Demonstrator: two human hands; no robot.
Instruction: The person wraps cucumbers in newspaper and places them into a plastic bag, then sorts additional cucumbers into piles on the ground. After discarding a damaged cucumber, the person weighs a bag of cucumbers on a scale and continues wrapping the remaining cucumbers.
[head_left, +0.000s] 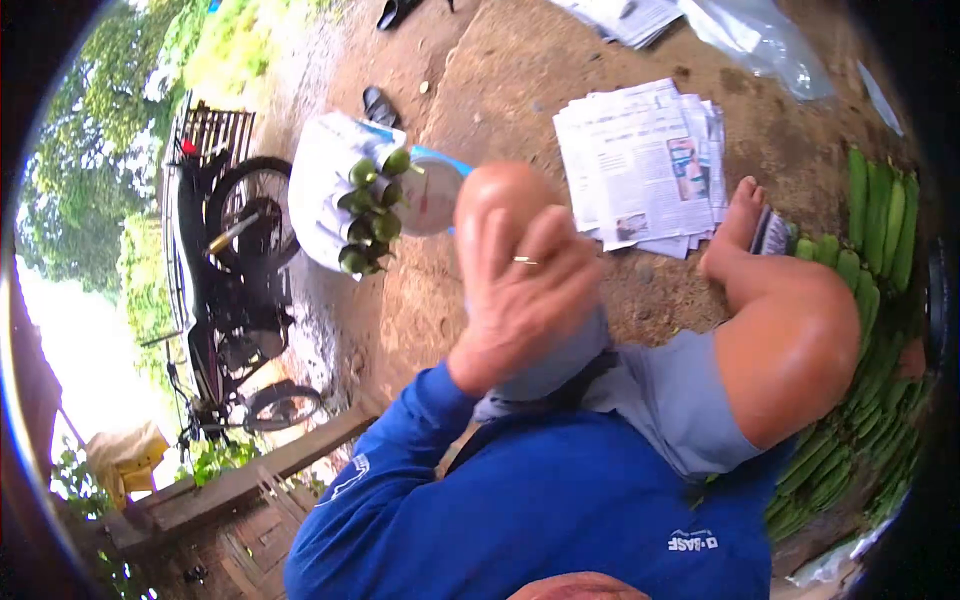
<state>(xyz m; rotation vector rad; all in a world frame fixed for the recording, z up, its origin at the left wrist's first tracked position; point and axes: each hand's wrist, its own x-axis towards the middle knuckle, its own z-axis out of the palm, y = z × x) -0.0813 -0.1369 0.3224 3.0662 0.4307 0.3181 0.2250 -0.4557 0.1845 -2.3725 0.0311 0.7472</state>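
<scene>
My left hand (525,285), with a ring on one finger, lies over my raised left knee (508,195). Its fingers are apart and slightly blurred, and I see nothing held in them. At the far right, a small patch of skin (910,358) shows among long green gourds (860,430); it may be my right hand, but its fingers cannot be made out. Beyond my left knee, a bundle of green gourds (372,205) sticks out of white paper wrapping (318,190). A stack of newspaper sheets (640,165) lies on the ground between my legs.
More paper (635,20) and clear plastic (765,40) lie at the top. A dark sandal (380,106) rests near the wrapped bundle. To the left stands a motorcycle (235,300), behind a wooden beam (270,460). More gourds (885,215) lie beside my right foot (735,225).
</scene>
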